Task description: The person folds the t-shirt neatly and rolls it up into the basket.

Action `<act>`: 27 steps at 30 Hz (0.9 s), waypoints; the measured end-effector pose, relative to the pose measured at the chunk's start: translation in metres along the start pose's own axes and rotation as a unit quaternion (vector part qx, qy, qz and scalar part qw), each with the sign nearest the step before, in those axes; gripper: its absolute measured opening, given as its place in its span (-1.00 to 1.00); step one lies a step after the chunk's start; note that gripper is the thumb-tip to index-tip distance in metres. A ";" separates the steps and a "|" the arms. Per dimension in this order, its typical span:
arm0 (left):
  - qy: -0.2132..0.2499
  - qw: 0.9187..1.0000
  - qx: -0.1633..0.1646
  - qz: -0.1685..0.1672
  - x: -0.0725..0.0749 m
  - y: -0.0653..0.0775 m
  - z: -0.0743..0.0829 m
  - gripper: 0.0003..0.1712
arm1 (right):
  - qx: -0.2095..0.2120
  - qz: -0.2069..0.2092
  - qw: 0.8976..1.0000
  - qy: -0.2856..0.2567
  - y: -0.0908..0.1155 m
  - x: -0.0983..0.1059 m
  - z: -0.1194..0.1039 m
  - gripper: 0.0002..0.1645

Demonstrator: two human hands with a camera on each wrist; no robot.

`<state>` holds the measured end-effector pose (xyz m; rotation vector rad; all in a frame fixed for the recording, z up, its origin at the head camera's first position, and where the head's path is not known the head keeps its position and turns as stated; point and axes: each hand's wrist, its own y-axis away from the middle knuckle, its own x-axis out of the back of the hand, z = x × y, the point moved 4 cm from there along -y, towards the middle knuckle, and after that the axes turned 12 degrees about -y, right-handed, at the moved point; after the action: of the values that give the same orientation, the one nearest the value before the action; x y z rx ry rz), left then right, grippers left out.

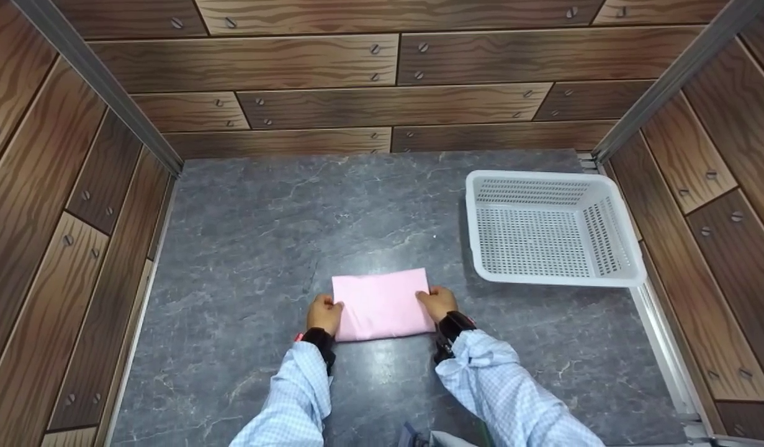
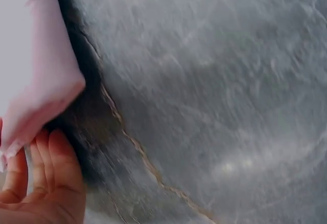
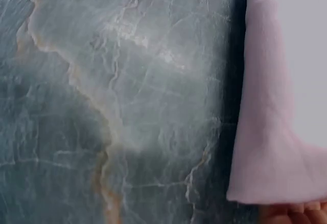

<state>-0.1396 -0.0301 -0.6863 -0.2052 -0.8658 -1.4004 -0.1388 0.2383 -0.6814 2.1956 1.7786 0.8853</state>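
A pink folded cloth (image 1: 382,305) lies flat between the two hands in the head view, a neat rectangle. The left hand (image 1: 324,314) pinches its left edge, thumb on top and fingers underneath. At the opposite edge, the right hand (image 1: 439,302) grips the cloth the same way, its thumb over the top. In the left wrist view the layered side of the cloth (image 2: 46,81) shows, with fingers (image 2: 61,160) tucked below it. The right wrist view has the cloth's rounded fold (image 3: 268,132) and only a few fingertips (image 3: 299,215) under its corner.
A white perforated plastic basket (image 1: 558,280) with nothing in it stands at the right. The grey marbled surface (image 1: 264,217) is bounded by wood-patterned panels (image 1: 313,62) at the back and both sides. Part of an unclear object (image 1: 447,439) shows at the bottom edge.
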 end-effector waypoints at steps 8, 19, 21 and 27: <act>0.086 0.996 -0.005 0.005 -0.035 -0.040 -0.043 -0.67 | 0.009 -0.008 1.000 -0.022 -0.004 0.004 0.001 -0.54; 0.094 0.995 -0.002 -0.018 -0.030 -0.031 -0.029 -0.65 | 0.050 0.001 0.995 -0.082 -0.037 0.003 0.028 -0.57; 0.089 0.996 0.014 -0.021 -0.015 -0.013 -0.003 -0.65 | 0.036 0.002 0.996 -0.087 -0.021 0.008 0.007 -0.56; 0.114 0.993 0.001 -0.004 -0.004 0.001 0.032 -0.67 | 0.042 0.006 0.989 -0.140 -0.004 0.025 -0.029 -0.56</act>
<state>-0.1514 -0.0081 -0.6666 -0.0383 -0.6785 -1.3992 -0.1552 0.2565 -0.6521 2.2527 1.6967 0.4795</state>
